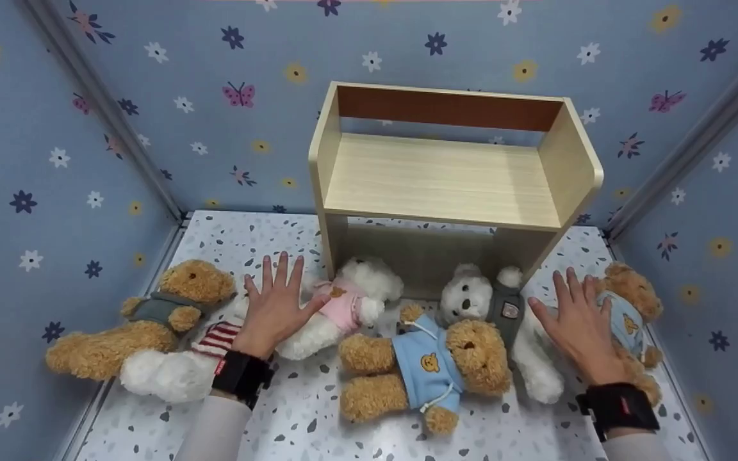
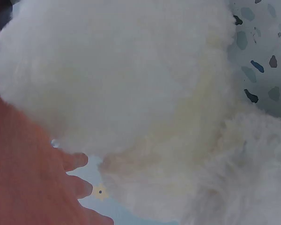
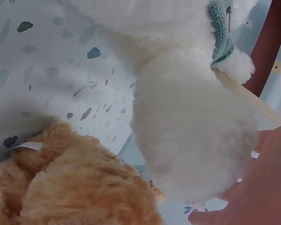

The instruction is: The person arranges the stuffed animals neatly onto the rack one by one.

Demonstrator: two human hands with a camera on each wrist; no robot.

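Left hand [image 1: 274,312], right hand [image 1: 579,325] — grip wide, empty — by white bears [image 1: 470,296] at lower compartment [image 1: 421,256] of wooden shelf [image 1: 442,179]

There are three brown teddy bears [image 1: 481,358] and three white furry toys [image 1: 167,376]. They have two blue tops [image 1: 415,387], two gray-green tops [image 1: 162,310], one pink top [image 1: 343,312] and one stripy top [image 1: 218,338]. There is one wooden shelf [image 1: 439,179], two hands [image 1: 274,315] and two black wrist straps [image 1: 239,378].

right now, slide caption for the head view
Left hand and right hand spread among plush bears at the foot of a pale shelf.
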